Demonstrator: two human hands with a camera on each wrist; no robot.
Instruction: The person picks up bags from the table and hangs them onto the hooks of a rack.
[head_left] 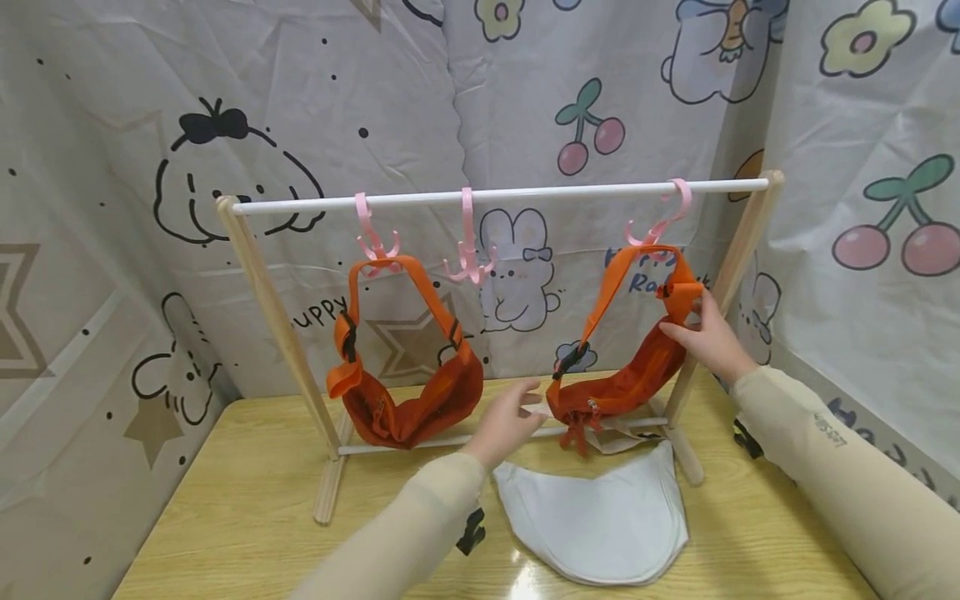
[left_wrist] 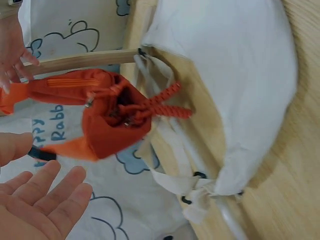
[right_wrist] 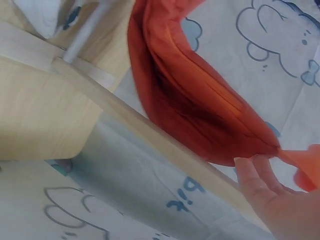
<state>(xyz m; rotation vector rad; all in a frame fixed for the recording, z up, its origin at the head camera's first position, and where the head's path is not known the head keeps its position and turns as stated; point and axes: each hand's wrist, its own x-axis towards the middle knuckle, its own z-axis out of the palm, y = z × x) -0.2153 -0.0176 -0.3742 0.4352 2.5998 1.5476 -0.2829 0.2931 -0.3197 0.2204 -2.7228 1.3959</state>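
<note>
Here, my right hand (head_left: 716, 340) pinches one end of the orange bag (head_left: 626, 388) hanging from the rightmost pink hook (head_left: 662, 227), my left hand (head_left: 510, 422) loose-fingered near it; a hard tug could slip its strap (head_left: 610, 287) off the prongs.

You face pale cloth (head_left: 405, 100) printed with cartoon cherries (head_left: 573, 158) and rabbits (head_left: 525, 310). Before it, a wood-grain table (head_left: 240, 500) catches light.

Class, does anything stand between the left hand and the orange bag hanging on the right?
Nothing visible does. The left hand is close beside the orange bag, whose far end the right hand holds. The white cloth lies lower, out of the way.
</note>
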